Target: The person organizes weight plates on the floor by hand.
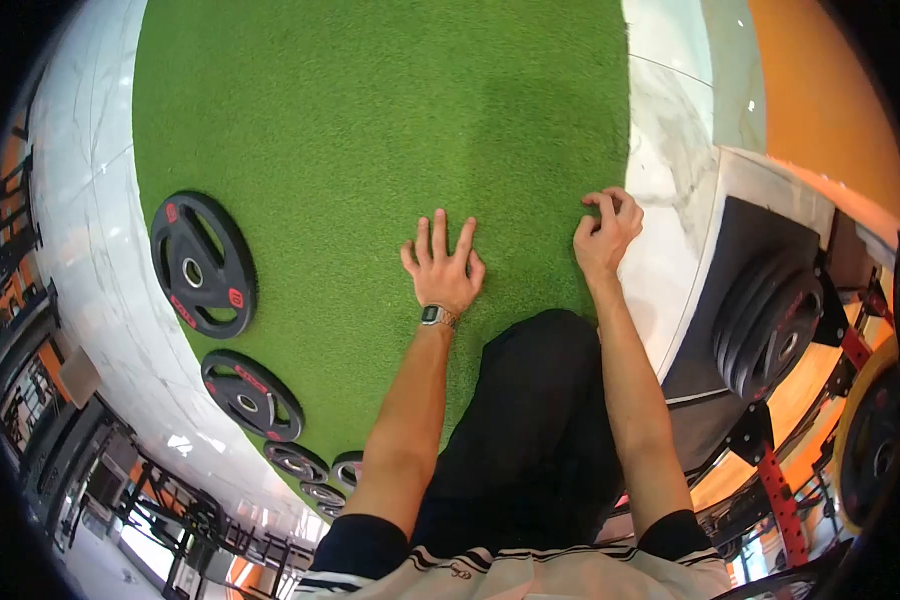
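Note:
My left hand (445,275) is over the green turf (370,120), palm down with its fingers spread, and holds nothing. A metal-band wristwatch (438,316) is on that wrist. To the right, my right hand (610,230) is over the turf's edge beside the white marble floor (660,190). Its fingers are bent and loosely curled, with a gap between thumb and forefinger and nothing visible in them. My black-trousered knee (540,370) lies between the two forearms.
A large black weight plate (235,250) with red markings lies on the turf at left, a second weight plate (280,405) below it, and several smaller ones further down. Stacked plates (750,335) stand on a black mat (760,235) at right, near a red rack post (782,500).

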Available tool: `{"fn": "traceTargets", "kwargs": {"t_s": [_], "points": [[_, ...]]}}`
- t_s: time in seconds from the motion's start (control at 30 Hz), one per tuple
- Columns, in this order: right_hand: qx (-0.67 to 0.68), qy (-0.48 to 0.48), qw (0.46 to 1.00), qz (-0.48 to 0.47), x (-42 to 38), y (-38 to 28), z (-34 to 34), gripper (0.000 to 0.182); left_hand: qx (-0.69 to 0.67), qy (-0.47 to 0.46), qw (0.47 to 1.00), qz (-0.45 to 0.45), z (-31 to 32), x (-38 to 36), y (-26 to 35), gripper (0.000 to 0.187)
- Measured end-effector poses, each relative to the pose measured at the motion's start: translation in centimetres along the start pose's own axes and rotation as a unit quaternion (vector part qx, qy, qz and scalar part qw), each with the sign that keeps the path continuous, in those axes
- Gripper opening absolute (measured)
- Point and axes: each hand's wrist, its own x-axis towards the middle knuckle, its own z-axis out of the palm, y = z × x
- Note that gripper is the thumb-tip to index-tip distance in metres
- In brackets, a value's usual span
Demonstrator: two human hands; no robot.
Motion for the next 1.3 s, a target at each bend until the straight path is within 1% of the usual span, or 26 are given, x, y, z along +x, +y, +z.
{"fn": "traceTargets", "kwargs": {"t_s": [0.07,0.1,0.2,0.23,0.37,0.43,0.53,0.57,0.63,0.67,0.7,0.8,0.83,0.97,1.07,1.1,1.17,1.3], "points": [[0.025,-0.010,0.997,-0.070,2.2,-1.6,1.2,0.029,0.000,-0.018,1.000,-0.008,-0.1,-0.1,0.1,0.050],[0.021,-0.030,0.995,-0.092,3.2,-2.6,1.7,0.032,0.005,-0.028,1.000,-0.008,0.0,-0.3,0.1,0.053],[0.050,-0.039,0.983,-0.171,6.3,-5.4,3.0,0.034,-0.004,-0.041,0.999,-0.015,0.1,-0.3,0.1,0.055],[0.042,-0.064,0.978,-0.193,7.1,-5.9,3.2,0.037,0.004,-0.033,0.999,-0.007,0.1,-0.3,0.0,0.057],[0.064,-0.103,0.957,-0.264,9.1,-8.6,4.5,0.042,-0.002,-0.044,0.999,-0.021,0.2,-0.5,0.2,0.057],[0.083,-0.125,0.950,-0.273,9.0,-10.0,5.2,0.044,-0.008,-0.052,0.998,-0.023,0.1,-0.4,0.1,0.058],[0.077,-0.137,0.940,-0.304,8.2,-12.4,6.9,0.045,-0.014,-0.036,0.999,-0.021,0.2,-0.4,0.0,0.058],[0.075,-0.137,0.941,-0.302,7.8,-13.2,7.4,0.044,-0.016,-0.015,0.999,-0.024,0.4,-0.4,0.0,0.057],[0.075,-0.142,0.941,-0.299,6.7,-15.0,8.3,0.043,-0.039,-0.019,0.998,-0.035,-0.1,-0.6,0.1,0.053],[0.095,-0.150,0.934,-0.309,6.4,-15.8,8.9,0.041,-0.050,-0.016,0.998,-0.037,0.1,-0.4,0.0,0.051],[0.113,-0.159,0.928,-0.316,6.0,-16.5,9.3,0.039,-0.057,-0.013,0.998,-0.039,0.4,-0.6,-0.1,0.044],[0.142,-0.166,0.907,-0.359,6.3,-18.6,11.0,0.030,-0.078,-0.002,0.996,-0.037,0.8,-1.0,0.0,0.038],[0.147,-0.169,0.901,-0.371,6.3,-19.4,11.5,0.027,-0.073,0.016,0.997,-0.035,1.0,-1.1,-0.1,0.053],[0.183,-0.134,0.906,-0.357,7.5,-23.1,14.4,0.018,-0.083,-0.016,0.996,-0.030,0.6,-0.9,-0.1,0.055],[0.118,-0.115,0.924,-0.345,7.3,-24.1,16.3,0.017,-0.087,-0.020,0.996,-0.026,0.7,-1.0,0.0,0.053],[0.096,-0.103,0.928,-0.346,7.3,-24.4,16.6,0.016,-0.113,-0.022,0.993,-0.026,0.6,-1.0,-0.1,0.049],[0.055,-0.086,0.934,-0.342,6.8,-24.7,16.6,0.015,-0.132,-0.027,0.991,-0.022,0.9,-0.9,-0.2,0.047],[0.022,-0.105,0.934,-0.340,7.0,-24.8,16.5,0.016,-0.274,-0.029,0.961,-0.027,-1.1,-0.9,-2.1,0.041]]}}
